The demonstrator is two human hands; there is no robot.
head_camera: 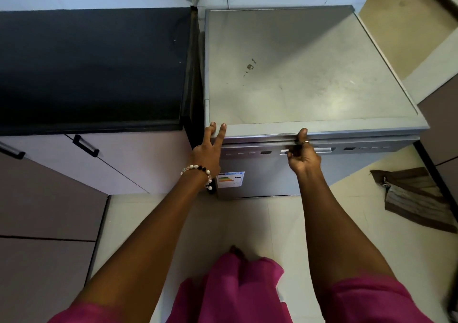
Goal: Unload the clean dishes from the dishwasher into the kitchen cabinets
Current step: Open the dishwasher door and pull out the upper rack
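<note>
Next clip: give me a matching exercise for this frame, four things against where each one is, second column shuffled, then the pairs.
Things:
1. left hand
2. right hand
3. striped cloth
4. black countertop

Places:
A. lying crumpled on the floor, right of the dishwasher
B. two fingers resting on the dishwasher top's front left corner
C. on top of the cabinets left of the dishwasher
D. at the top edge of the dishwasher door, near its middle

Pairs: 1-B, 2-D, 3-A, 4-C
</note>
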